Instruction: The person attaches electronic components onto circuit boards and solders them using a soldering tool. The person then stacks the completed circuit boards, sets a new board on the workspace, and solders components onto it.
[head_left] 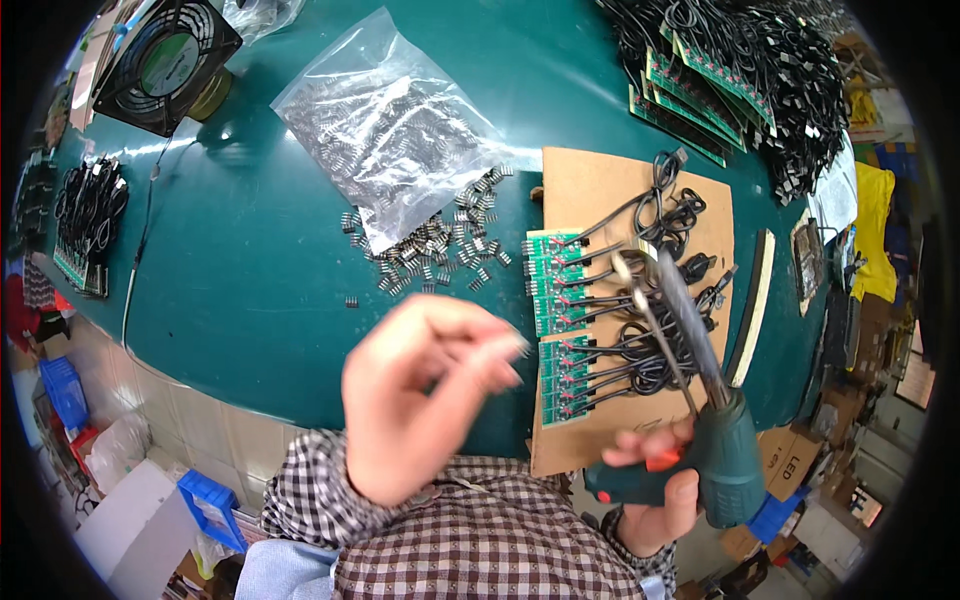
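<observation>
My right hand (655, 505) grips the dark green handle of a soldering gun (728, 455) with a red trigger. Its long metal barrel and a thin feed tube point up and left over the cables. My left hand (415, 390), slightly blurred, is raised left of the boards with thumb and fingers pinched together; whatever sits between the tips is too small to make out. Beside it, on a cardboard sheet (630, 175), lie two green circuit board panels, an upper one (553, 290) and a lower one (563, 380), with black cables (645, 360) running off to the right.
Small black pin connectors (430, 245) lie scattered before a clear plastic bag (385, 130) full of them. A black fan (165, 65) stands at the far left. Cabled boards are piled at the far right (720, 90) and left (85, 235). A pale strip (752, 310) lies right of the cardboard.
</observation>
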